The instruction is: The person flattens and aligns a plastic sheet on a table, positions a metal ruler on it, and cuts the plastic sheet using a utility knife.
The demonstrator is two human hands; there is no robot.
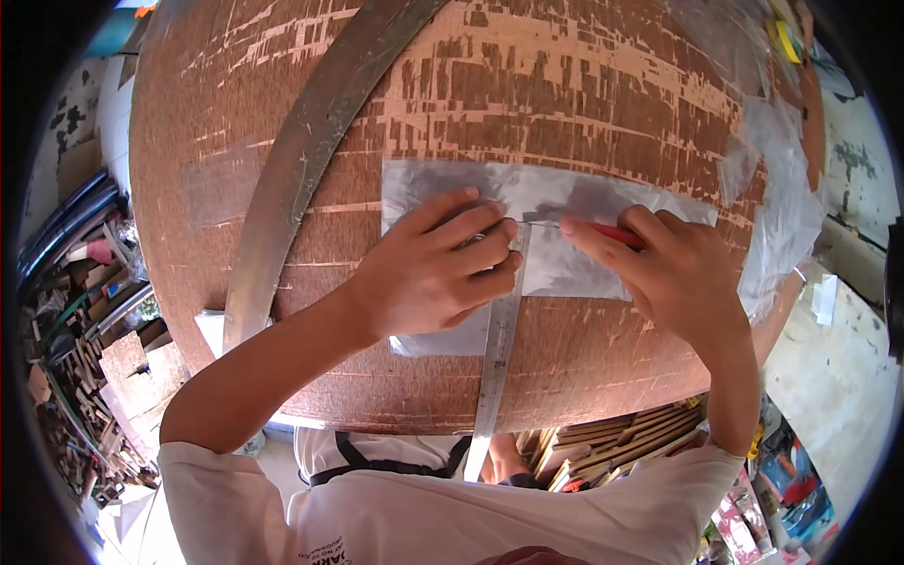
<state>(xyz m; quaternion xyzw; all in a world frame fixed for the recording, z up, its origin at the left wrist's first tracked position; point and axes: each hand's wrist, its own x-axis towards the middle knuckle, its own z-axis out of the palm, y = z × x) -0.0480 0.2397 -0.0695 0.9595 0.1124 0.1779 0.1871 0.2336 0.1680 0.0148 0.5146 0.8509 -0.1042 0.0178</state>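
My white shirt (424,518) fills the bottom of the view, with a black strap across the chest, and both my bare forearms reach up from it onto a worn brown table (584,104) whose top is scratched and flaking.

My left hand (428,273) lies flat, palm down, fingers spread a little and pressing on a steel ruler (496,358). The ruler runs from under my fingers down past the near table edge toward my chest, nearly straight up and down in the view. It lies across a thin silvery metal sheet (556,202), a rectangle resting flat on the table just beyond and under both hands.

My right hand (673,278) is curled closed around a red-handled tool (617,234). Only a bit of the red handle shows between thumb and forefinger, and a thin metal tip pokes out to the left, touching the sheet right at the top of the ruler, close to my left fingertips. I cannot tell exactly what kind of tool it is.

A long curved grey metal strip (301,160) lies across the left part of the table, well apart from the sheet. Crumpled clear plastic (782,198) sits at the right edge. Below the table to the left is a pile of wood scraps (85,367), and stacked wooden slats (612,443) show under the near edge.
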